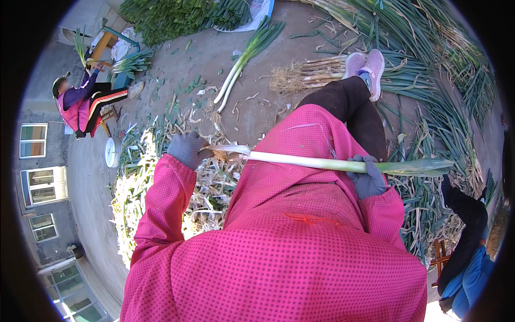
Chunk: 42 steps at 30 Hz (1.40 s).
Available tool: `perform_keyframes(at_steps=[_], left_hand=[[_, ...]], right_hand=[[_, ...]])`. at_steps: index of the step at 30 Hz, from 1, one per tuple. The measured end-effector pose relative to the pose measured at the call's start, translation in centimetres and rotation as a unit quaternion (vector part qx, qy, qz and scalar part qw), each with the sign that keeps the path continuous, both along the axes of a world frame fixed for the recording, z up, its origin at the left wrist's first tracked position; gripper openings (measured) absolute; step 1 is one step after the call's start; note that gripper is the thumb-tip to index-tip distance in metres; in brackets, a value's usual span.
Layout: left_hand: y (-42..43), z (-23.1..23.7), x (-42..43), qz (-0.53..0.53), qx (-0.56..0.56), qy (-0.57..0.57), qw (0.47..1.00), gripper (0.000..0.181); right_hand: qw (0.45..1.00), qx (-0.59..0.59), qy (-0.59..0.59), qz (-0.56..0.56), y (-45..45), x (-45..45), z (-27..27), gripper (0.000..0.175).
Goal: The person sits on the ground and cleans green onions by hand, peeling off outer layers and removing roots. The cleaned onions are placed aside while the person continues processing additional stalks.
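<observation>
A large green onion (pixel 297 159) lies across my lap, its white stalk towards the left and its green leaves to the right. My right hand (pixel 368 175), in a grey glove, is closed around the stalk where white turns green. At the root end, my gloved left hand (pixel 187 149) pinches a strip of pale outer skin (pixel 231 149) that is partly pulled away from the stalk. Brownish roots hang just beside those fingers. Two peeled green onions (pixel 241 64) lie together on the concrete ground beyond my knees.
A heap of peeled skins (pixel 213 197) lies beneath my left arm. Unpeeled green onions (pixel 330 72) lie under my shoes, near a larger pile (pixel 426 36). Trimmed bundles (pixel 173 18) stand at the back. One person (pixel 80 96) sits far left, another (pixel 466 249) at the right.
</observation>
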State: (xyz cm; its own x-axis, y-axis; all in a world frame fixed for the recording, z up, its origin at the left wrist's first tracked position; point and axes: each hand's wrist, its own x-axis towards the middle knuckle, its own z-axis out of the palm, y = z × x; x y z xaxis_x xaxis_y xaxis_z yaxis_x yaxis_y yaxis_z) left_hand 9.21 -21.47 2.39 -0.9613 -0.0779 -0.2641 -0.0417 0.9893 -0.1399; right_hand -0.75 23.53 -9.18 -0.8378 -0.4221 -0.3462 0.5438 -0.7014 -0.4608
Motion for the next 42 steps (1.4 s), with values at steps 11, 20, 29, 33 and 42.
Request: perform_keyframes(at_steps=[11, 20, 29, 33, 42], left_hand=[[-12.6, -9.9, 7.9, 0.416, 0.02, -0.054, 0.908, 0.047], [-18.3, -12.2, 18.4, 0.563, 0.02, -0.075, 0.822, 0.04], [-13.6, -15.5, 17.1, 0.528, 0.141, 0.096, 0.832, 0.041], [-5.3, -12.9, 5.4, 0.377, 0.318, 0.207, 0.845, 0.031], [16.3, 1.2, -11.4, -0.216, 0.268, 0.289, 0.893, 0.044]], right_hand=[[0.997, 0.037, 0.022, 0.065, -1.7, 0.7, 0.0, 0.022], [0.994, 0.076, -0.057, -0.061, 0.3, -0.1, 0.3, 0.02], [0.99, 0.016, -0.079, -0.118, -0.5, -2.5, 1.7, 0.024], [0.984, 0.006, -0.094, -0.15, -0.1, -3.6, 2.7, 0.025], [0.994, 0.052, -0.045, -0.087, -1.1, -4.5, 5.5, 0.027]])
